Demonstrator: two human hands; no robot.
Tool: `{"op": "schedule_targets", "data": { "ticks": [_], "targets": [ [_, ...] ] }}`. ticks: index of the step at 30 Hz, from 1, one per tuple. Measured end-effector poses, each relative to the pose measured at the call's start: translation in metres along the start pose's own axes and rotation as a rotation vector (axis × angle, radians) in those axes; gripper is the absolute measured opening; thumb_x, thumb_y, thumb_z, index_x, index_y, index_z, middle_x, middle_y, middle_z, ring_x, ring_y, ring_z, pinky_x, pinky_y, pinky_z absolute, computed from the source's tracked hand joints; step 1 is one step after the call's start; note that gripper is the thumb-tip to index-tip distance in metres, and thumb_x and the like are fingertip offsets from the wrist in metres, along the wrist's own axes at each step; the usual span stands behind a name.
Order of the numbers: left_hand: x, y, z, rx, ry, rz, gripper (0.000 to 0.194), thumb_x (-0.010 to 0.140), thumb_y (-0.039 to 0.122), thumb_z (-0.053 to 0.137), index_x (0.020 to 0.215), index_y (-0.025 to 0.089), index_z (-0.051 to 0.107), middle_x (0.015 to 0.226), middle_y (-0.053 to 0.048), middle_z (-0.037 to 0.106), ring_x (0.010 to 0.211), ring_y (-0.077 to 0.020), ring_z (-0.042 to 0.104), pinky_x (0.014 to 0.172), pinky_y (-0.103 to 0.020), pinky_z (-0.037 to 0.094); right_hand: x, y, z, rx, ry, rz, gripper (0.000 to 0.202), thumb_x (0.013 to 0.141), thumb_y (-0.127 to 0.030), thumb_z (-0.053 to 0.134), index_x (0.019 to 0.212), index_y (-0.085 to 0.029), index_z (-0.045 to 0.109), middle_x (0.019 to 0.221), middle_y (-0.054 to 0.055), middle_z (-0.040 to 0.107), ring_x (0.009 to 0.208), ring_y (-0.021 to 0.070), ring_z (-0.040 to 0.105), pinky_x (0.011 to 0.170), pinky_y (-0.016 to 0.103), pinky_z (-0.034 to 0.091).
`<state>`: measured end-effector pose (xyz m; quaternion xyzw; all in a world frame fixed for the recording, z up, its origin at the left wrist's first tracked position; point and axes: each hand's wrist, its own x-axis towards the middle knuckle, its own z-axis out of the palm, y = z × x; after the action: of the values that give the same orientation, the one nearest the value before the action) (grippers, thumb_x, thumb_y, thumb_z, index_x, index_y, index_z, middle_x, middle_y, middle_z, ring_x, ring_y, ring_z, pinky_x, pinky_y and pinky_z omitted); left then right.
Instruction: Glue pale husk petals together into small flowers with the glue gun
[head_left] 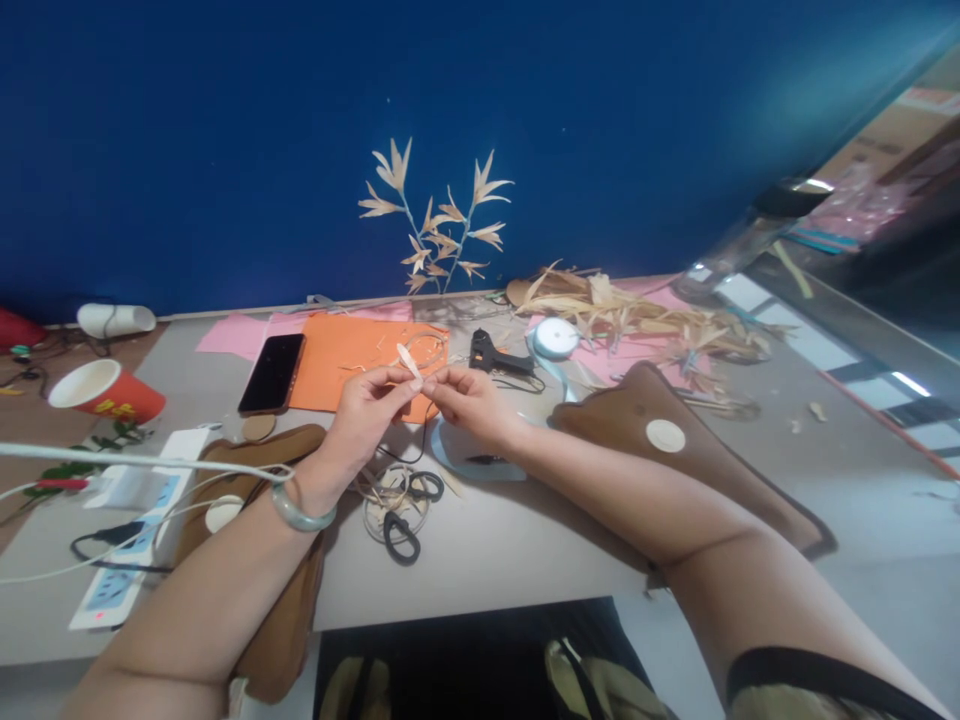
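Note:
Between my two hands, above an orange sheet (pixel 322 365), is a small pale piece of dried husk (pixel 408 360) with a pointed tip. My left hand (pixel 373 408) pinches it between thumb and fingers. From the other side my right hand (pixel 470 402) closes on its lower end, fingertips nearly touching the left ones. A black glue gun (pixel 495 355) lies just beyond the right hand, beside a spool of pale blue ribbon (pixel 556 338). Below the hands, black-handled scissors (pixel 403 537) rest on a round coil. Stems of dried-husk flowers (pixel 442 240) stand against the blue wall.
A heap of dried husks (pixel 622 310) covers pink paper at the back right. Brown cushions (pixel 660 450) lie on both sides. At left are a phone (pixel 273 373), a tilted red paper cup (pixel 109 390), and a power strip (pixel 139 540) with cables crossing near my left wrist.

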<state>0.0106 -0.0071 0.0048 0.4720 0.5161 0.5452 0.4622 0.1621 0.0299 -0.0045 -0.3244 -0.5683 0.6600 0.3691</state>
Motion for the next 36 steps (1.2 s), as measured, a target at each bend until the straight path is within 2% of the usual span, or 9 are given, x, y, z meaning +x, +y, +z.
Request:
{"op": "schedule_targets", "data": {
  "ticks": [8,11,15,17,19,21,24,30,36],
  "targets": [
    [0.002,-0.001,-0.003,0.066,0.031,0.022,0.016,0.074,0.03,0.068,0.073,0.015,0.065,0.06,0.002,0.058,0.052,-0.0071,0.049,0.05,-0.019,0.039,0.004,-0.006,-0.008,-0.092,0.17,-0.152,0.024,0.078,-0.031,0.064,0.063,-0.016,0.053,0.064,-0.003,0.053,0.06,0.0083,0.05,0.06,0.023,0.041],
    [0.002,-0.002,-0.003,0.082,0.039,0.037,0.015,0.074,0.03,0.067,0.076,0.015,0.065,0.068,-0.001,0.065,0.056,-0.0093,0.055,0.051,-0.02,0.042,0.006,-0.008,-0.012,-0.075,0.164,-0.176,0.023,0.079,-0.03,0.064,0.067,-0.017,0.05,0.07,-0.001,0.06,0.06,0.0082,0.053,0.061,0.023,0.042],
    [0.002,-0.001,-0.002,0.096,0.051,0.075,0.014,0.073,0.029,0.067,0.076,0.016,0.065,0.07,-0.002,0.067,0.056,-0.0101,0.056,0.049,-0.021,0.043,0.005,-0.01,-0.013,-0.095,0.138,-0.13,0.021,0.084,-0.037,0.06,0.078,-0.019,0.051,0.048,-0.01,0.044,0.041,0.0058,0.036,0.046,0.021,0.032],
    [0.002,-0.001,-0.001,0.106,0.051,0.077,0.013,0.073,0.029,0.068,0.075,0.016,0.065,0.066,-0.001,0.065,0.055,-0.0098,0.056,0.049,-0.02,0.043,0.003,-0.012,-0.013,-0.146,0.157,-0.144,0.019,0.082,-0.033,0.063,0.092,-0.019,0.056,0.045,-0.012,0.038,0.041,0.0062,0.034,0.047,0.021,0.033],
    [0.003,-0.001,-0.001,0.102,0.043,0.07,0.013,0.072,0.028,0.068,0.075,0.016,0.065,0.063,0.0,0.063,0.052,-0.0093,0.055,0.048,-0.02,0.042,0.002,-0.014,-0.014,-0.199,0.167,-0.215,0.037,0.076,-0.026,0.069,0.11,-0.018,0.057,0.059,-0.008,0.054,0.053,0.0086,0.05,0.06,0.024,0.043],
    [0.003,-0.002,-0.001,0.09,0.034,0.062,0.013,0.07,0.028,0.07,0.074,0.016,0.066,0.06,0.001,0.062,0.049,-0.0089,0.053,0.047,-0.021,0.042,0.002,-0.014,-0.015,-0.274,0.155,-0.284,0.048,0.071,-0.022,0.073,0.116,-0.019,0.058,0.09,0.002,0.067,0.082,0.014,0.061,0.079,0.03,0.047],
    [0.004,-0.003,-0.001,0.095,0.011,0.057,0.013,0.067,0.027,0.071,0.073,0.016,0.067,0.059,0.001,0.062,0.048,-0.0087,0.052,0.048,-0.021,0.042,0.003,-0.012,-0.016,-0.373,0.124,-0.255,0.035,0.071,-0.026,0.074,0.103,-0.017,0.066,0.106,0.008,0.067,0.097,0.0189,0.06,0.087,0.035,0.045],
    [0.001,-0.001,0.003,0.148,-0.044,0.031,0.012,0.065,0.025,0.07,0.072,0.015,0.07,0.064,-0.002,0.065,0.055,-0.0105,0.056,0.052,-0.022,0.044,0.004,-0.008,-0.014,-0.188,0.068,-0.137,0.023,0.074,-0.036,0.072,0.074,-0.015,0.063,0.072,0.001,0.064,0.069,0.0124,0.057,0.069,0.028,0.046],
    [0.0,0.0,0.002,0.128,-0.075,-0.05,0.015,0.069,0.029,0.07,0.076,0.015,0.07,0.064,-0.001,0.065,0.05,-0.0086,0.053,0.048,-0.021,0.041,0.004,-0.01,-0.014,-0.143,0.097,-0.119,0.023,0.073,-0.035,0.072,0.07,-0.014,0.062,0.067,-0.002,0.06,0.065,0.01,0.054,0.066,0.025,0.043]
  ]
}}
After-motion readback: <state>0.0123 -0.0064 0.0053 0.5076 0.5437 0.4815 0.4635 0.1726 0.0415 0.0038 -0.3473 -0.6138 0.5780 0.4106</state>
